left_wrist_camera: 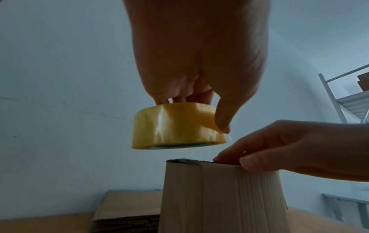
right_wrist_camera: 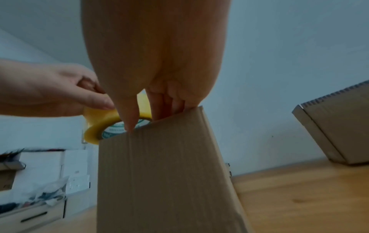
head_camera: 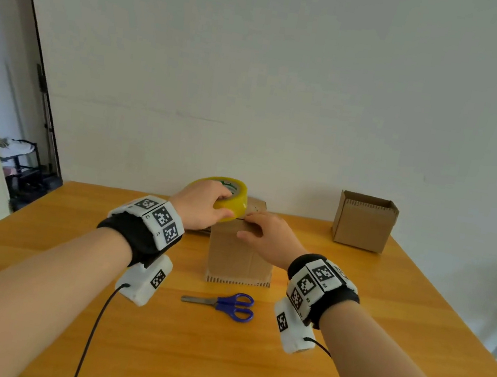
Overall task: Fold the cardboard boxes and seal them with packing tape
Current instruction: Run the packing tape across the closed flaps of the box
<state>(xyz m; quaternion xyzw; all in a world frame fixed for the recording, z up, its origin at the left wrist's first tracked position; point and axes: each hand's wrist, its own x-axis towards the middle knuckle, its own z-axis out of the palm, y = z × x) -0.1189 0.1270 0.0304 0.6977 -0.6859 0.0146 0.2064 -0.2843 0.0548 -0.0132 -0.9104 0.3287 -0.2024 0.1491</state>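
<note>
Head view: open-topped box point(head_camera: 363, 222) beside wall

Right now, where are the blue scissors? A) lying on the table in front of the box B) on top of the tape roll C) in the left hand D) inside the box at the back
A: the blue scissors lie flat on the table, nearer the person than the box, and neither hand touches them.
</note>
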